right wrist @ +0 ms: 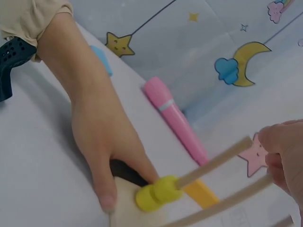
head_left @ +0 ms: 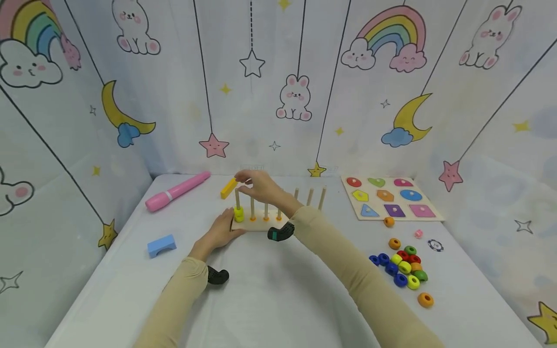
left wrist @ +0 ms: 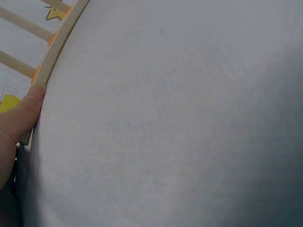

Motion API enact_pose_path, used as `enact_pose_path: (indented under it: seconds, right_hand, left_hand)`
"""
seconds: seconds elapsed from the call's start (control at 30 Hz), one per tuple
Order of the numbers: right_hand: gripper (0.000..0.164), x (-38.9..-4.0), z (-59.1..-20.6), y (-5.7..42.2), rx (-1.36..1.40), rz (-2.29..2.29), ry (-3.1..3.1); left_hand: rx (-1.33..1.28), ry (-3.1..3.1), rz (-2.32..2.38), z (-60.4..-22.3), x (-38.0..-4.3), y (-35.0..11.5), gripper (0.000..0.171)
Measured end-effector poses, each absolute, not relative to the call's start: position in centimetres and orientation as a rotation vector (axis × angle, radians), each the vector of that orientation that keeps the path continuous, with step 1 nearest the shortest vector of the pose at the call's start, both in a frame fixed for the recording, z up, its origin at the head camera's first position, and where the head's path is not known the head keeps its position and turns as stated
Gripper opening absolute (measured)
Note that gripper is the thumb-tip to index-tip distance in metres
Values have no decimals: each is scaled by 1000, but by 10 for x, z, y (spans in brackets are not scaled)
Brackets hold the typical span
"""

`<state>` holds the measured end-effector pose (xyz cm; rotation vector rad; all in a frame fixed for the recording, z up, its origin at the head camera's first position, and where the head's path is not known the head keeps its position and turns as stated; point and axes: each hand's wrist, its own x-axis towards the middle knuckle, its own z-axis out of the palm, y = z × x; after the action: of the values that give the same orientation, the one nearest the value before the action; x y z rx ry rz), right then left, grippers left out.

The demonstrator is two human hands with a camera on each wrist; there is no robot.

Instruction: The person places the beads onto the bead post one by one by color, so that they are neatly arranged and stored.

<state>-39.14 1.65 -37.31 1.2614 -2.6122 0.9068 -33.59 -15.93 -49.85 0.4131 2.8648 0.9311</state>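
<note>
A wooden peg board (head_left: 260, 225) with a row of upright pegs stands toward the back of the table. My left hand (head_left: 220, 229) grips its left end, the thumb (left wrist: 29, 106) along the front edge and a finger behind. Two yellow beads (right wrist: 158, 192) sit low on the leftmost peg. Above them, my right hand (head_left: 262, 186) hovers by the peg's top, thumb and fingers apart, and no bead shows between them. Small orange rings (head_left: 253, 219) circle the bases of other pegs. My right hand and forearm partly hide the middle pegs.
Loose coloured beads (head_left: 404, 267) lie at the right, near a pink die (head_left: 418, 234) and a round chip (head_left: 435, 245). A shape puzzle (head_left: 364, 215) is behind them. Leftward are a pink tube-shaped toy (head_left: 178, 191), a blue arch block (head_left: 161, 245) and a yellow block (head_left: 228, 188).
</note>
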Motion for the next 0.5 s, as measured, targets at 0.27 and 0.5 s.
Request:
enact_pose_path:
  seconds: [0.27,0.5]
  right_hand:
    - [26,-404,-369,67,1130,1036,-2527]
    - [25,-408,-361,122,949,1126,-2531]
  left_hand:
    - [417,2857,881,-500,-338,-158,86]
    - [447,2871,880,-500,-338,-157,84]
